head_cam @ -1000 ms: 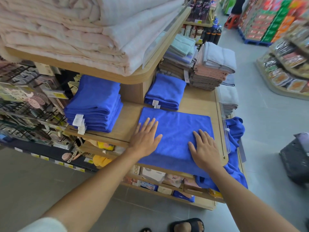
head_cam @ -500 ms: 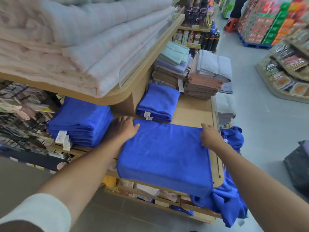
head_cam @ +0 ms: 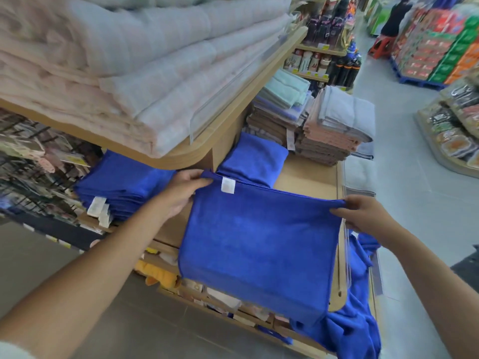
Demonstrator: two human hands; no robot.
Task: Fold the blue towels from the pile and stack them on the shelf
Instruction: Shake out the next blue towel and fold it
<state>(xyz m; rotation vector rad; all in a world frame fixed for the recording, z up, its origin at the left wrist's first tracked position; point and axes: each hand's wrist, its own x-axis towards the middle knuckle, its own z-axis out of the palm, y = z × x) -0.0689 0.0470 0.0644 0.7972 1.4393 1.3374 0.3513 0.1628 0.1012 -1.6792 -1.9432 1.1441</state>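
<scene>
i note the loose blue pile (head_cam: 355, 330) draped off the shelf's (head_cam: 305, 177) near right corner. a blue towel (head_cam: 259, 244) lies flat on the shelf, its front edge overhanging. my left hand (head_cam: 181, 193) pinches its far left corner, my right hand (head_cam: 363, 216) the far right. a folded blue stack (head_cam: 121, 182) sits beyond, to the left.

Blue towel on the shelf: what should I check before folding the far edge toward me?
1. Left hand pinches the far left corner of the flat blue microfibre towel: ok.
2. Right hand pinches the far right corner: ok.
3. Far edge straight between both hands: ok.
4. Near edge fully on the light wooden shelf: not ok, it overhangs the front.
5. Near right corner free of the crumpled blue towel pile: cannot tell.
</scene>
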